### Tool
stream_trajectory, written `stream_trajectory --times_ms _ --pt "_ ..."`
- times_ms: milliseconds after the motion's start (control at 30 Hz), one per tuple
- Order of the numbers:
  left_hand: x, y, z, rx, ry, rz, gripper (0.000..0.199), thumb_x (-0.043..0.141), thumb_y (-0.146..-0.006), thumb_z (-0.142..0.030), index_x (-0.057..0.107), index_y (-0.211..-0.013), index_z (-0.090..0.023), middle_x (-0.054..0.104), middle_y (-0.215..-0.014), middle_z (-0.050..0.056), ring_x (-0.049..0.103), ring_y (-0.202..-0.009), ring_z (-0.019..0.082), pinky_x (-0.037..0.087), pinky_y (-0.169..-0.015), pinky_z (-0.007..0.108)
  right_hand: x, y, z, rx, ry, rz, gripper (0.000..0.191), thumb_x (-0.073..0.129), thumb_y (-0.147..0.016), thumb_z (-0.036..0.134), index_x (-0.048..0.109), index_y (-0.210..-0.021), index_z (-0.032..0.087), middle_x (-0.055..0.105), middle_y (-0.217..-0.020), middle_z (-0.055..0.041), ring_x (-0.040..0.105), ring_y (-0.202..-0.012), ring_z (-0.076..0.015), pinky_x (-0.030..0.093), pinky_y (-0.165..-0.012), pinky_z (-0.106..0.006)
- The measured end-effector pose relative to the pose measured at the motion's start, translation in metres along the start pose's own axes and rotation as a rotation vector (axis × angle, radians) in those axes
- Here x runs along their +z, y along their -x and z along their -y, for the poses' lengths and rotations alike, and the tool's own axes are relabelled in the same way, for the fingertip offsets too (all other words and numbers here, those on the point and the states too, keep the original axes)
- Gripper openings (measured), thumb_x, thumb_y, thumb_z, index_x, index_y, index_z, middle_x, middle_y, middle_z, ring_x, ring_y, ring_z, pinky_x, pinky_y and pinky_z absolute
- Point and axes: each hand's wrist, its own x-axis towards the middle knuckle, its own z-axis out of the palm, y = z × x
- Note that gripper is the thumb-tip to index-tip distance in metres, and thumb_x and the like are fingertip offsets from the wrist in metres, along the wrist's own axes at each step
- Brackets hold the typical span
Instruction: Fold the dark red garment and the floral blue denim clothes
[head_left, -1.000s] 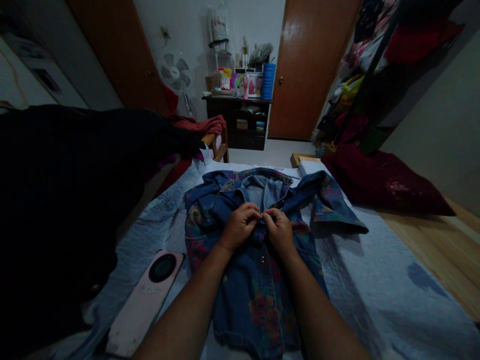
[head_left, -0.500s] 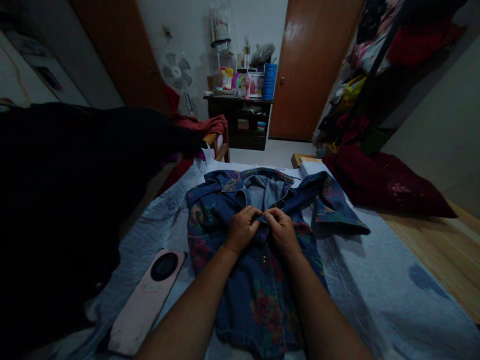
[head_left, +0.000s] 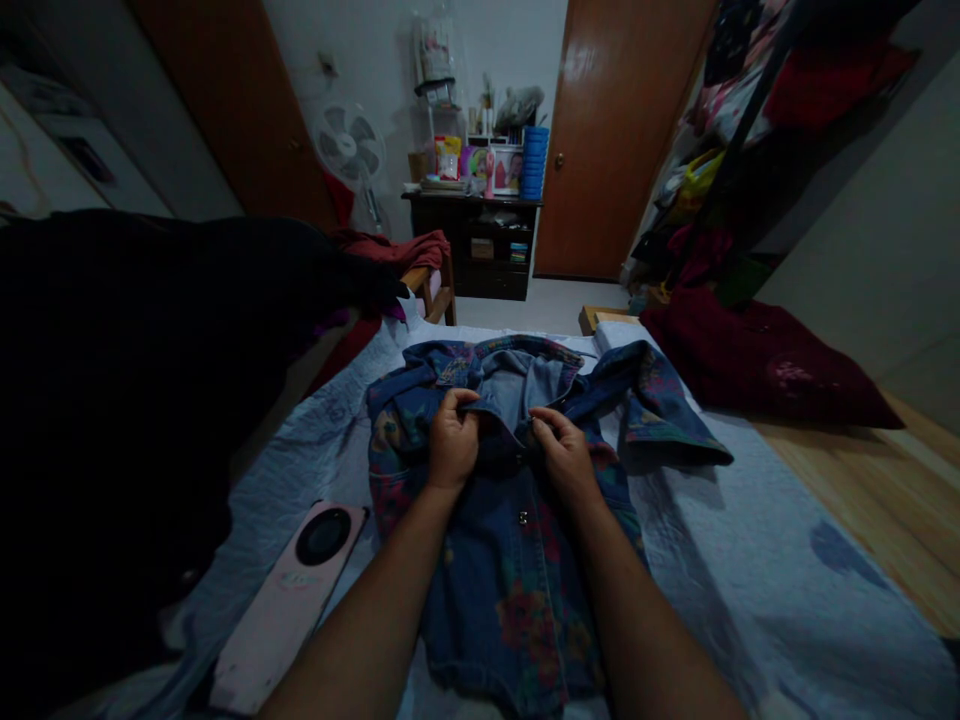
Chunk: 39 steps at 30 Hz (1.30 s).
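Observation:
A blue denim jacket point(head_left: 480, 600) with a coloured flower print lies spread on the bed, collar away from me and one sleeve point(head_left: 667, 410) out to the right. Its upper front hangs partly open, showing the paler inside. My left hand point(head_left: 454, 440) pinches the left front edge near the collar and lifts it a little. With thumb and fingertips, my right hand point(head_left: 562, 450) grips the right front edge. Below the hands, a metal fastener point(head_left: 523, 517) shows on the front placket, where the lower fronts lie together.
A pink phone-shaped thing with a round dark disc point(head_left: 289, 600) lies left of the jacket on the pale sheet point(head_left: 750, 540). Dark cloth point(head_left: 135, 400) is heaped at far left. A maroon cushion point(head_left: 765, 360) rests at right. A black cabinet point(head_left: 495, 250) stands beyond the bed.
My left hand has moved left and slightly away from me, drawing its front edge apart from the right one. The two hands were together at the placket before; my right hand has barely moved.

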Motion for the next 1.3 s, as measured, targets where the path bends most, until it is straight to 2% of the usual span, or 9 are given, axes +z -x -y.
stream_trajectory --times_ms 233,333,433,567,633,733,900,1133,1300 --pt "-0.004 0.002 -0.007 0.229 -0.3 0.168 0.051 0.064 -0.074 -0.01 0.061 -0.121 -0.028 0.036 -0.135 0.007 0.041 -0.13 0.026 0.036 -0.111 0.042 -0.002 0.001 0.009 -0.153 0.16 0.079 0.02 0.054 -0.082 0.03 0.069 -0.092 0.021 0.061 -0.091 -0.0041 0.058 -0.089 -0.0201 0.044 -0.085 -0.033" --pt "-0.003 0.008 -0.015 0.373 -0.507 0.155 0.048 0.065 -0.074 -0.008 0.063 -0.118 -0.027 0.032 -0.144 0.007 0.04 -0.129 0.03 0.036 -0.109 0.047 -0.002 0.002 0.008 -0.106 0.112 0.103 0.018 0.053 -0.082 0.029 0.065 -0.093 0.021 0.063 -0.09 -0.0028 0.058 -0.087 -0.0196 0.045 -0.083 -0.032" --pt "0.003 0.016 -0.024 0.455 -0.605 0.148 0.038 0.059 -0.08 -0.009 0.063 -0.115 -0.026 0.048 -0.133 0.009 0.051 -0.113 0.027 0.042 -0.098 0.042 -0.001 0.002 0.007 -0.053 0.045 0.101 0.017 0.054 -0.081 0.031 0.062 -0.094 0.021 0.064 -0.087 -0.0013 0.058 -0.08 -0.0184 0.046 -0.076 -0.03" --pt "0.015 0.027 -0.027 0.328 -0.61 0.177 0.007 0.055 -0.089 -0.026 0.06 -0.09 -0.023 0.06 -0.083 0.004 0.058 -0.077 0.019 0.044 -0.073 0.03 0.0 0.002 0.009 -0.033 0.009 0.088 0.017 0.056 -0.079 0.032 0.061 -0.091 0.021 0.064 -0.085 -0.0012 0.058 -0.078 -0.0181 0.047 -0.075 -0.029" --pt "0.02 0.03 -0.025 0.219 -0.61 0.154 0.013 0.061 -0.085 -0.035 0.057 -0.087 -0.023 0.058 -0.074 0.001 0.056 -0.065 0.018 0.039 -0.063 0.028 -0.001 0.002 0.009 -0.022 0.022 0.081 0.016 0.057 -0.078 0.032 0.061 -0.088 0.021 0.064 -0.082 -0.0011 0.058 -0.077 -0.0179 0.046 -0.074 -0.029" --pt "0.022 0.03 -0.021 0.119 -0.639 0.088 0.023 0.067 -0.079 -0.039 0.055 -0.09 -0.023 0.058 -0.07 0.0 0.056 -0.061 0.018 0.035 -0.059 0.027 -0.001 0.001 0.009 -0.005 0.039 0.072 0.017 0.057 -0.077 0.034 0.062 -0.087 0.021 0.064 -0.079 -0.0007 0.058 -0.074 -0.018 0.046 -0.071 -0.029" --pt "0.019 0.023 -0.018 0.035 -0.617 0.116 0.006 0.061 -0.078 -0.024 0.058 -0.075 -0.021 0.062 -0.066 0.002 0.06 -0.062 0.019 0.038 -0.061 0.028 0.0 0.001 0.007 -0.043 0.087 0.068 0.02 0.057 -0.077 0.034 0.066 -0.088 0.02 0.066 -0.088 -0.0033 0.06 -0.083 -0.0198 0.047 -0.077 -0.03" --pt "0.019 0.015 -0.01 -0.159 0.046 0.249 0.023 0.063 -0.078 -0.03 0.07 -0.093 -0.014 0.074 -0.089 0.008 0.068 -0.079 0.021 0.051 -0.071 0.03 -0.003 0.002 0.012 -0.047 0.078 0.08 0.018 0.058 -0.08 0.037 0.063 -0.086 0.021 0.062 -0.078 -0.0011 0.058 -0.079 -0.0189 0.045 -0.07 -0.028" --pt "0.02 0.015 -0.006 -0.175 0.203 0.243 0.027 0.066 -0.076 -0.031 0.071 -0.095 -0.013 0.075 -0.091 0.009 0.069 -0.084 0.022 0.053 -0.076 0.032 -0.002 0.001 0.011 -0.18 0.134 -0.023 0.01 0.057 -0.081 0.03 0.061 -0.084 0.022 0.059 -0.082 -0.0012 0.056 -0.081 -0.0178 0.044 -0.075 -0.029"
